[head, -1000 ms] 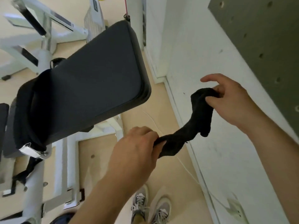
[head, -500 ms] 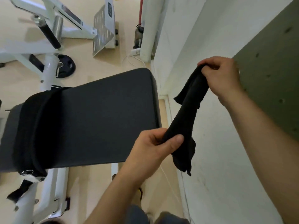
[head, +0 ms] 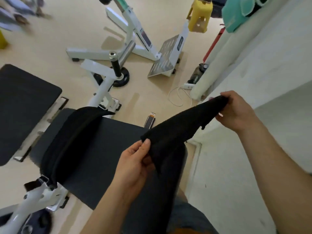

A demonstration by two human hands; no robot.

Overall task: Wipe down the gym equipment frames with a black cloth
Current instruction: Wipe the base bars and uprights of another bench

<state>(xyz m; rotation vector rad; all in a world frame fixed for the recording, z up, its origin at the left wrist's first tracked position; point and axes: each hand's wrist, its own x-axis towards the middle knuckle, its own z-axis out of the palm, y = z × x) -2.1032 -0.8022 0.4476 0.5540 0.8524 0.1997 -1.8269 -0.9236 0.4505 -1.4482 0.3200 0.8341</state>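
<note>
The black cloth (head: 182, 130) is stretched in the air as a slanting band between two hands held well apart. The left hand (head: 135, 164) pinches its lower end between thumb and curled fingers, and a loose fold hangs down past that hand. The right hand (head: 236, 112) grips its upper end, fingers curled over the bunched edge. The cloth crosses in front of the right end of a dark grey padded bench (head: 109, 149); whether it touches the pad cannot be told.

A wide black fabric strap (head: 70, 137) wraps across the left part of that pad. Below the pad's left edge, a white tubular metal frame (head: 33, 200) slants down to the beige floor (head: 50, 48), and a white post of the same machine rises beyond the pad's far edge. A second dark padded panel (head: 22, 107) lies at the left.

Further out on the floor are a black round weight plate (head: 121, 78) at the base of a black-gripped peg, a perforated silver footplate (head: 165, 61), and a small orange and black object (head: 150, 120) just beyond the pad's far right corner. Near the white wall (head: 270, 65) lie a looped white cable (head: 179, 97) and a dark bottle (head: 199, 73) beside a white cylinder (head: 211, 65). A yellow plastic object (head: 199, 16) stands at the top.
</note>
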